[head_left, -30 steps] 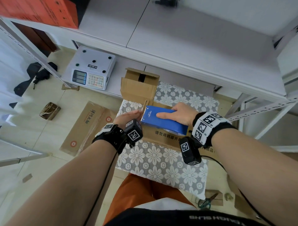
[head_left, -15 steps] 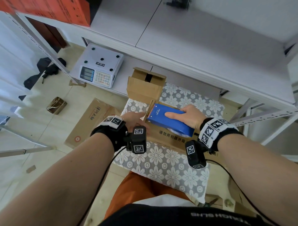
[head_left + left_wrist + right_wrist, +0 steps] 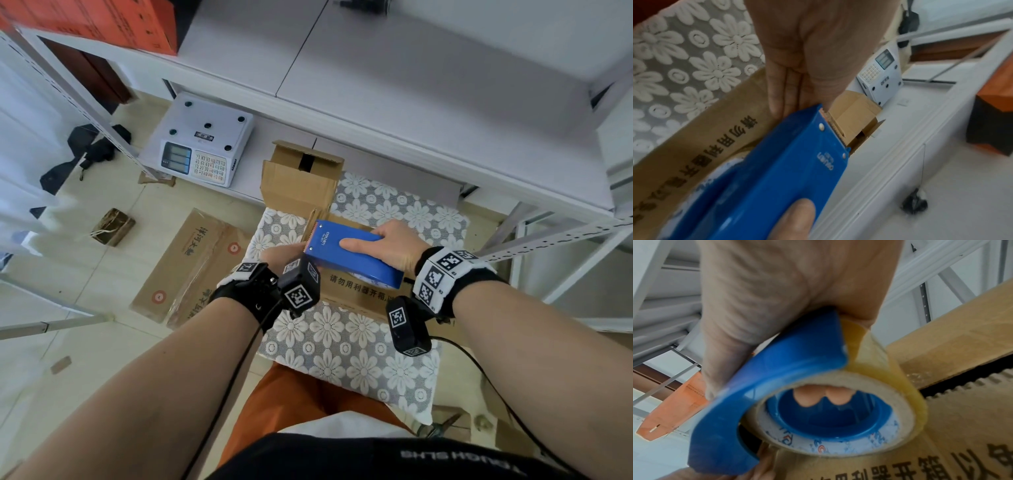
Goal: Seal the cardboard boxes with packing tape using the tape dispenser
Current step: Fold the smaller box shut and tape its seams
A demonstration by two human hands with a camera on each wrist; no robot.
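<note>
On the floor at far left lie a black bag [image 3: 85, 150] and a small brown bundle [image 3: 113, 226]. Right of them a flat carton [image 3: 191, 270] lies on the tiles, and above it a white scale [image 3: 202, 147] sits on the low shelf [image 3: 260, 164]. An orange box [image 3: 102, 24] stands on the upper shelf at top left.

The left hand [image 3: 279, 255] reaches in from the left with straight fingers held together; the left wrist view shows its fingertips [image 3: 781, 104] pressing on the box [image 3: 356, 291] just at the toothed front edge of the dispenser [image 3: 346, 253]. It holds nothing.

The box lies on the flower-patterned cloth [image 3: 342, 353] covering the desk, printed side up. A smaller open box [image 3: 301, 178] stands behind it, touching its far left corner, flaps up.

The blue dispenser rests on top of the box, tilted, its cutter end pointing left. The right hand [image 3: 394, 246] grips it from the right, thumb lying on the blue top; in the right wrist view the fingertips [image 3: 826, 395] curl through the core of the tape [image 3: 879, 369], whose yellowish roll touches the cardboard.

At lower right, scissors [image 3: 442, 426] lie on the floor, partly hidden by the cloth.
</note>
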